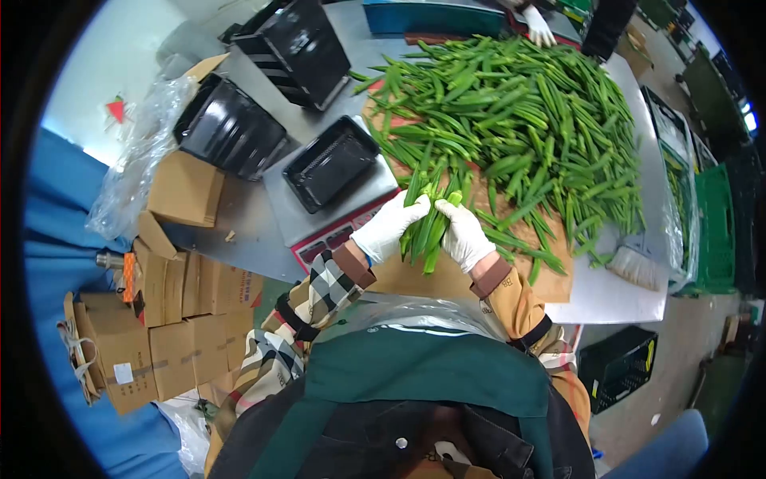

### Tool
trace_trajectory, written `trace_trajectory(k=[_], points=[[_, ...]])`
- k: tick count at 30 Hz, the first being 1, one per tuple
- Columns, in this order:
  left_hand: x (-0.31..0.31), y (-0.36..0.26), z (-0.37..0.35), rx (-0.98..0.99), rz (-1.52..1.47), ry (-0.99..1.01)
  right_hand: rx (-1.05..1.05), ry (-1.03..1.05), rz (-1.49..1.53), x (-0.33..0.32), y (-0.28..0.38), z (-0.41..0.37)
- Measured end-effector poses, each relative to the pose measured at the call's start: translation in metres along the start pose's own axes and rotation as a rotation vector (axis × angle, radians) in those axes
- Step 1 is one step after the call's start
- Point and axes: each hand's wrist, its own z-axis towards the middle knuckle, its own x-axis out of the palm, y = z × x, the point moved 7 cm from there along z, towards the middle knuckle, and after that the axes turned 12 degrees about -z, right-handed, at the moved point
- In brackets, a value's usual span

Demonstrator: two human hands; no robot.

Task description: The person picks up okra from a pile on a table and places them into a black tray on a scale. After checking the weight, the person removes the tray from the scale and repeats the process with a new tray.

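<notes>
Both my hands, in white gloves, hold a small bunch of okra [431, 231] above the near edge of the table. My left hand [391, 227] is closed around the bunch's left side, and my right hand [463, 233] grips its right side. Just beyond them spreads a large heap of green okra [519, 120] on brown cardboard [550, 279]. To the left, a black plastic tray [331, 164] sits on a scale [279, 195] with a red front; no okra shows in the tray.
Stacked black trays [227, 128] and another black stack [295, 52] stand at the back left. Cardboard boxes [175, 343] are piled at left. A brush [634, 267] lies at the table's right end. Another person's gloved hand [538, 28] is at the far side. A green crate [714, 231] stands right.
</notes>
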Motion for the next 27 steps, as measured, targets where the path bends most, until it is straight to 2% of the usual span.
trace_trajectory(k=[1, 2, 4, 5, 7, 9, 11, 12, 13, 14, 15, 17, 19, 20, 21, 23, 25, 27], points=[[-0.007, -0.017, -0.001, 0.016, 0.024, 0.013, -0.019, 0.019, 0.011, 0.022, 0.002, 0.008], [-0.006, -0.052, -0.01, 0.162, 0.208, -0.019, -0.036, 0.035, 0.022, 0.046, 0.007, 0.016], [-0.018, -0.105, -0.02, 0.2, 0.423, -0.072, -0.027, 0.114, 0.057, 0.085, 0.002, 0.047], [-0.032, -0.126, -0.02, 0.208, 0.499, -0.095, -0.094, 0.182, 0.098, 0.109, 0.003, 0.061], [-0.045, -0.162, -0.026, 0.199, 0.423, -0.053, -0.02, 0.262, 0.116, 0.145, -0.007, 0.092], [-0.071, -0.189, -0.024, 0.211, 0.55, -0.059, -0.004, 0.282, 0.098, 0.18, 0.002, 0.096], [-0.09, -0.206, -0.019, 0.294, 0.768, -0.099, 0.116, 0.188, -0.034, 0.181, 0.0, 0.089], [-0.104, -0.208, -0.019, 0.196, 0.76, -0.213, 0.158, 0.182, -0.041, 0.173, -0.005, 0.091], [-0.111, -0.212, -0.024, 0.098, 0.745, -0.327, 0.203, 0.176, -0.051, 0.161, -0.011, 0.093], [-0.123, -0.213, -0.029, -0.004, 0.724, -0.444, 0.167, 0.303, -0.085, 0.153, -0.007, 0.086], [-0.136, -0.215, -0.03, 0.052, 0.627, -0.426, 0.147, 0.184, -0.161, 0.128, -0.005, 0.078], [-0.176, -0.219, -0.039, 0.166, 0.435, -0.395, 0.094, 0.183, -0.182, 0.08, 0.003, 0.056], [-0.211, -0.23, -0.054, 0.283, 0.362, -0.409, 0.069, 0.15, -0.142, 0.002, -0.004, 0.036], [-0.223, -0.232, -0.068, 0.316, 0.346, -0.468, 0.047, 0.032, -0.154, -0.047, -0.01, 0.022], [-0.232, -0.235, -0.083, 0.348, 0.328, -0.528, 0.044, -0.268, -0.436, -0.094, -0.011, -0.001], [-0.257, -0.235, -0.104, 0.391, 0.309, -0.627, -0.038, -0.612, -0.67, -0.154, -0.007, -0.059], [-0.274, -0.228, -0.119, 0.334, 0.391, -0.834, -0.194, -0.744, -0.838, -0.198, -0.007, -0.103], [-0.281, -0.219, -0.118, 0.376, 0.407, -0.785, -0.302, -0.891, -0.928, -0.24, -0.018, -0.14]])
